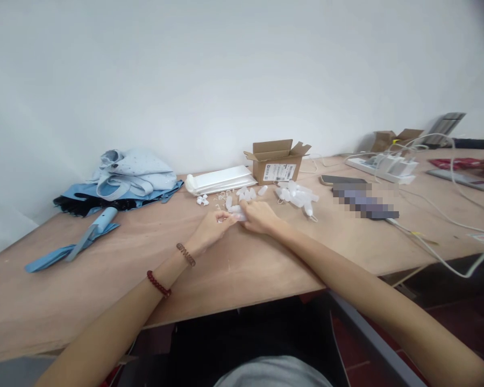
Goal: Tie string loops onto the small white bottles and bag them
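Note:
Both my hands meet over the middle of the wooden table (105,279). My left hand (210,229) pinches a tiny white piece at its fingertips. Fingers of my right hand (259,216) are closed round a small translucent plastic bottle (237,214), which points toward the left hand. Just beyond them lie several loose small bottles and white caps (246,194), and a second heap of bottles (298,196) lies to the right. My left wrist wears a brown band and a red bead bracelet.
An open cardboard box (277,160) and a white packet (221,180) stand at the back by the wall. Blue cloth and a bag (129,177) lie back left, a blue folded umbrella (80,239) nearer. Right: a phone (341,180), power strip (383,166), trailing white cables (439,252).

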Available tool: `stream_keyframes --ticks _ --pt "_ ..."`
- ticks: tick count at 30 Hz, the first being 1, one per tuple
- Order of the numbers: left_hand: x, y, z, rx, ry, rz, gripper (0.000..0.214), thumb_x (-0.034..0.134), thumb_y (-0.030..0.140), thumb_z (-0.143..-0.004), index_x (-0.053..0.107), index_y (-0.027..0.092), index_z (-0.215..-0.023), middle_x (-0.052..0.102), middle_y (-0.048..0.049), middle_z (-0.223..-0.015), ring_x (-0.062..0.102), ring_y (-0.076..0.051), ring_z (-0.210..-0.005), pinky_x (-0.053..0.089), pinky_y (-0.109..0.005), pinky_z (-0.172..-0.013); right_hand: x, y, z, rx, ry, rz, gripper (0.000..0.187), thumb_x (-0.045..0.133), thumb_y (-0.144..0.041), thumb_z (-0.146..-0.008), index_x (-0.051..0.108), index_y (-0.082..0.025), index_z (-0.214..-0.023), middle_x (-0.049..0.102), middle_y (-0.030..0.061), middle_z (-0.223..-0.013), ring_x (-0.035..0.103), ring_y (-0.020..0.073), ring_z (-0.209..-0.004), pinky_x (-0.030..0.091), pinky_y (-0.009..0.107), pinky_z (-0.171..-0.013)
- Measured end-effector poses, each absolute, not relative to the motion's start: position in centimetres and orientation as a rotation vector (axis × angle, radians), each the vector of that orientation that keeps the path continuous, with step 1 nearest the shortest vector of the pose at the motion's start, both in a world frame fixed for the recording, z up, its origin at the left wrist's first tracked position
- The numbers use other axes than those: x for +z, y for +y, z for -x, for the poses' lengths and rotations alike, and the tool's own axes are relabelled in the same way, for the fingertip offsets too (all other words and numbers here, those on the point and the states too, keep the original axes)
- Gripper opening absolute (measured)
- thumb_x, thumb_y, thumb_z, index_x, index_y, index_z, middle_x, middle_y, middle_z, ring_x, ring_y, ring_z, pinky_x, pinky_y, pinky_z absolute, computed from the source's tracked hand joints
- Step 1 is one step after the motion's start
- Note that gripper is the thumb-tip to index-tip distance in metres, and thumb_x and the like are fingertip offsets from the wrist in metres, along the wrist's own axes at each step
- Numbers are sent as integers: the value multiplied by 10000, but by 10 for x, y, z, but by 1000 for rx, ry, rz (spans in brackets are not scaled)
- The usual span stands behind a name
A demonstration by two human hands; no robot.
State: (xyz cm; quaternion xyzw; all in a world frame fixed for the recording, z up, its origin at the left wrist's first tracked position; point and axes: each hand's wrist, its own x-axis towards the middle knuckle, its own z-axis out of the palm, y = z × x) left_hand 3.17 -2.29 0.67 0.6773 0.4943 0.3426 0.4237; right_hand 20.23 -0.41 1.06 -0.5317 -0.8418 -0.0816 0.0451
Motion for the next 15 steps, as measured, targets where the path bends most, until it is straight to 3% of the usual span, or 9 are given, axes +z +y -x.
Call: stream_keyframes --ticks 3,7,11,15 --pt "10 -26 -34 845 1192 -1523 331 655 486 -767 565 168 -745 379 69 -500 264 -42 -362 137 -191 -381 10 -4 -201 -253 -2560 1633 406 459 -204 -803 465 -101 -1195 664 193 -1046 638 310 -959 476 355 -760" --pt "15 -26 -36 756 1132 -1160 363 546 420 -852 479 152 -616 355 64 -488 214 -12 -319 100 -167 -346 11 -3 -202 -282 -2546 1583 402 453 -163 -783 462 -100 -1180 656 191 -1063 635 315 -947 477 368 -756" --pt "31 -16 -19 867 955 -828 284 449 282 -884 465 148 -634 303 82 -473 188 -14 -302 132 -146 -313 16 -1 -207 -297 -2475 1682 389 423 -146 -806 445 -94 -1191 614 225 -1140 618 328 -970 474 392 -762" --pt "40 7 10 1168 830 -634 263 302 203 -883 508 123 -741 442 3 -567 369 -60 -374 232 -144 -304 21 -1 -211 -269 -2407 1794 410 419 -153 -831 405 -89 -1236 594 246 -1158 594 340 -1018 464 407 -788"
